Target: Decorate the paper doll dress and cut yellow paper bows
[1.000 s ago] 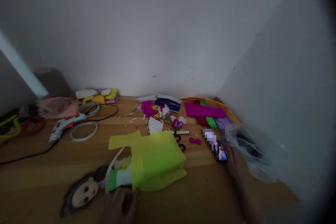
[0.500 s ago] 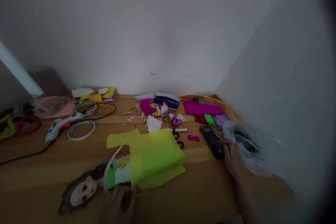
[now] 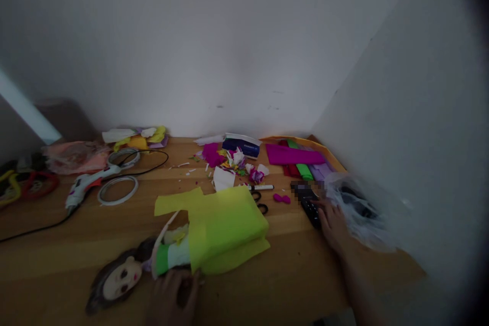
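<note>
A paper doll (image 3: pixel 122 275) lies on the wooden table (image 3: pixel 76 229), its body wrapped in folded yellow-green crepe paper (image 3: pixel 223 226). My left hand (image 3: pixel 173 298) rests on the doll's lower edge at the near side. My right hand (image 3: pixel 334 224) lies on a dark phone (image 3: pixel 308 201) at the right, fingers curled over its near end. The phone's screen is dark and partly blurred.
A crumpled clear plastic bag (image 3: pixel 361 211) sits beside my right hand. Coloured crepe sheets (image 3: pixel 296 158), paper scraps (image 3: pixel 237 163), a marker (image 3: pixel 262 187), scissors (image 3: pixel 262 206), a glue gun (image 3: pixel 86 186) with cable and tape rings (image 3: pixel 117 189) lie further back. Walls close the back and right.
The phone's lit screen has gone dark. My right hand has slid a little left over the phone. My left hand stays on the doll.
</note>
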The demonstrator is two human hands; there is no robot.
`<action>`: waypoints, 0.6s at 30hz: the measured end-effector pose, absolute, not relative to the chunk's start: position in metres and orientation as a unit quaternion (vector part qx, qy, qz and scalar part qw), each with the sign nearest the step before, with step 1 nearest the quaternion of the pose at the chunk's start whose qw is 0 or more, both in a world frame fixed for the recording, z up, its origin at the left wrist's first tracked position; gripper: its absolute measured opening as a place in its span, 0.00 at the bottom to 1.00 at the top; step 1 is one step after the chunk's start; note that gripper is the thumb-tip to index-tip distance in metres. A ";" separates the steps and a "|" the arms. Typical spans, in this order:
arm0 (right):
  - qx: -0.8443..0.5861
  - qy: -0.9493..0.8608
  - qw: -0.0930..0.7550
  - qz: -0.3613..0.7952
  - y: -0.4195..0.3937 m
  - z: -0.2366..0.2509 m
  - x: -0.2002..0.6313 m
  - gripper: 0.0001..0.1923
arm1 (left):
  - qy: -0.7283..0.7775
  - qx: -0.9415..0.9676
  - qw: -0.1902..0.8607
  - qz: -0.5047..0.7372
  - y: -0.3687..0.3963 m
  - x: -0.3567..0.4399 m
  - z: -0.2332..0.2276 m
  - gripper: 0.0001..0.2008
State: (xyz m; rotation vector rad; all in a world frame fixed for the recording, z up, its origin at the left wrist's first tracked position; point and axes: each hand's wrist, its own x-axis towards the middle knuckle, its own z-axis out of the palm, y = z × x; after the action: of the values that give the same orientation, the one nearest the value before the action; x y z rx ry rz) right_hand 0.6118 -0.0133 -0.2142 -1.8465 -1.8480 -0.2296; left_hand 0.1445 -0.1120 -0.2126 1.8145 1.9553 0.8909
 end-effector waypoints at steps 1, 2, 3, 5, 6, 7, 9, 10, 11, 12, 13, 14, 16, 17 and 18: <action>-0.681 -0.678 0.261 -0.094 -0.015 -0.213 0.613 0.18 | 0.686 0.637 0.163 0.313 -0.112 0.145 -0.212 0.24; -0.682 -0.672 0.268 -0.106 -0.016 -0.213 0.615 0.18 | 0.686 0.635 0.161 0.315 -0.112 0.145 -0.212 0.24; -0.684 -0.666 0.275 -0.119 -0.019 -0.212 0.616 0.17 | 0.686 0.635 0.161 0.317 -0.111 0.145 -0.212 0.25; -0.684 -0.657 0.284 -0.139 -0.023 -0.211 0.620 0.17 | 0.688 0.631 0.157 0.322 -0.111 0.146 -0.213 0.25; -0.684 -0.656 0.284 -0.143 -0.024 -0.211 0.622 0.16 | 0.688 0.630 0.157 0.323 -0.111 0.146 -0.213 0.25; -0.684 -0.658 0.281 -0.145 -0.025 -0.211 0.623 0.16 | 0.688 0.629 0.158 0.324 -0.111 0.147 -0.212 0.25; -0.685 -0.660 0.274 -0.143 -0.026 -0.212 0.623 0.15 | 0.689 0.628 0.162 0.324 -0.112 0.147 -0.211 0.25; -0.687 -0.659 0.271 -0.142 -0.026 -0.212 0.623 0.14 | 0.689 0.628 0.164 0.323 -0.112 0.148 -0.210 0.25; -0.690 -0.656 0.271 -0.143 -0.025 -0.213 0.623 0.14 | 0.689 0.628 0.168 0.321 -0.112 0.148 -0.210 0.25; -0.694 -0.651 0.272 -0.144 -0.025 -0.213 0.623 0.14 | 0.690 0.627 0.169 0.320 -0.112 0.148 -0.209 0.25; -0.699 -0.645 0.273 -0.145 -0.024 -0.213 0.622 0.14 | 0.691 0.626 0.169 0.320 -0.112 0.148 -0.208 0.25; -0.703 -0.640 0.274 -0.145 -0.024 -0.212 0.622 0.14 | 0.690 0.627 0.171 0.319 -0.112 0.148 -0.208 0.25; -0.710 -0.632 0.276 -0.141 -0.023 -0.212 0.622 0.15 | 0.686 0.631 0.168 0.320 -0.112 0.148 -0.208 0.25; -0.713 -0.628 0.278 -0.139 -0.023 -0.211 0.622 0.15 | 0.686 0.632 0.165 0.322 -0.111 0.148 -0.209 0.25; -0.714 -0.626 0.282 -0.136 -0.023 -0.211 0.621 0.16 | 0.686 0.632 0.160 0.322 -0.111 0.148 -0.209 0.25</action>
State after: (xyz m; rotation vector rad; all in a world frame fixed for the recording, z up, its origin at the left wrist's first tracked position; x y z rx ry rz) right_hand 0.6214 -0.0232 -0.2109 -1.9140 -1.6765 -0.3637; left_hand 0.1476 -0.1111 -0.2092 1.8067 1.9593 0.9206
